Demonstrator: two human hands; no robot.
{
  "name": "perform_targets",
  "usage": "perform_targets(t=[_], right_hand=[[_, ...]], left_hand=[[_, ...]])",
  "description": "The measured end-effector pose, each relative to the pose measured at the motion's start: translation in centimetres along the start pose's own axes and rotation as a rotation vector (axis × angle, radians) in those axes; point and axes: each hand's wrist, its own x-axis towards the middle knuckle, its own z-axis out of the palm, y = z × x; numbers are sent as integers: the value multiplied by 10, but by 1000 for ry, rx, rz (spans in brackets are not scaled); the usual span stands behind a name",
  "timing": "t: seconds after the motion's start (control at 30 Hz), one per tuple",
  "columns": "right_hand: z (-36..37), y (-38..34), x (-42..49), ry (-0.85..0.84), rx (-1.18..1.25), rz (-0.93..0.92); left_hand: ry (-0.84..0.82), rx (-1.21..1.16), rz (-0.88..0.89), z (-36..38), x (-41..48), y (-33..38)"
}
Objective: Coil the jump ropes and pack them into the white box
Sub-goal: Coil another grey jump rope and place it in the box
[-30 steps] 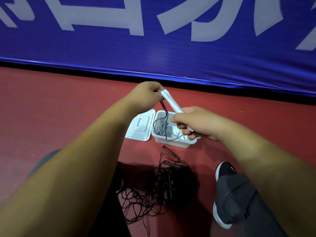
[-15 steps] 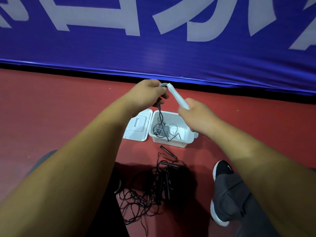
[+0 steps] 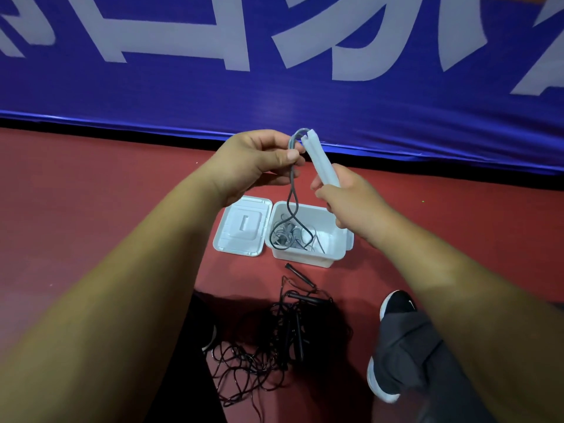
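Head view, left hand (image 3: 253,161) pinching grey rope (image 3: 292,190), right hand (image 3: 348,203) gripping its two white handles (image 3: 320,160) above one white box (image 3: 305,259) holding its loops, one lid (image 3: 241,227) beside, one black rope tangle (image 3: 274,337) nearer

Blue banner (image 3: 274,96) lettering cropped, none legible

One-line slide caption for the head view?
The right hand grips two white handles; the left hand pinches their grey cord trailing into the open white box.

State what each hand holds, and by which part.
The left hand pinches the grey cord near its top; right hand grips the white handles at their lower ends.
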Motion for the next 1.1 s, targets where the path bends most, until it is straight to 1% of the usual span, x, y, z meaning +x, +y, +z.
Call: perform_targets(t=[0.2, 0.33, 0.43, 0.5, 0.6, 0.7, 0.87, 0.93, 1.0, 1.1], right_hand=[[4, -1, -1, -136, 135, -26], [9, -4, -2, -162, 194, -90], [15, -5, -2, -170, 242, -143], [17, -7, -1, -133, 224, -141], [19, -9, 2, -58, 191, -75], [22, -11, 6, -21, 150, -30], [22, -12, 13, 8, 90, -11], [22, -10, 16, 12, 44, -1], [22, -8, 19, 5, -12, 6], [21, -7, 19, -24, -27, -5]], left_hand=[[45, -20, -6, 9, -3, 6], [34, -78, -29, 13, -4, 9], [-12, -140, -31, 13, -4, 10], [-44, -182, -29, 13, -4, 10], [-61, -244, -39, 12, -3, 9], [-38, -284, -49, 10, -2, 7], [1, -332, -65, 8, -1, 5], [17, -308, -65, 7, -2, 5], [49, -234, -56, 5, -4, 4], [82, -170, -75, 1, -5, 4]])
